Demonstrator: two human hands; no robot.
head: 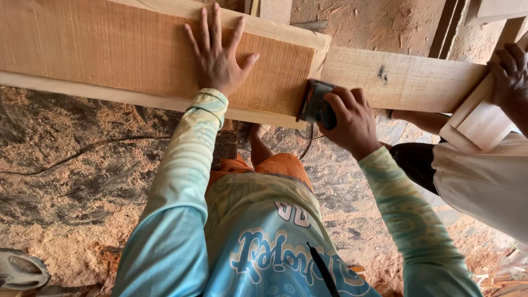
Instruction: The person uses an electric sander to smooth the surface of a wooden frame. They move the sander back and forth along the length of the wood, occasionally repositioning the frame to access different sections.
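Honestly, not a single package, label, sign or screen anywhere around here. The only lettering-type thing is the print on the person's own shirt (275,247): chunky white letters with a dark outline on pale turquoise fabric, sitting on the chest below and between the left hand (220,58) and the right hand (352,124), closer to the camera than either. It's upside down from this angle and partly cut off at the bottom edge.
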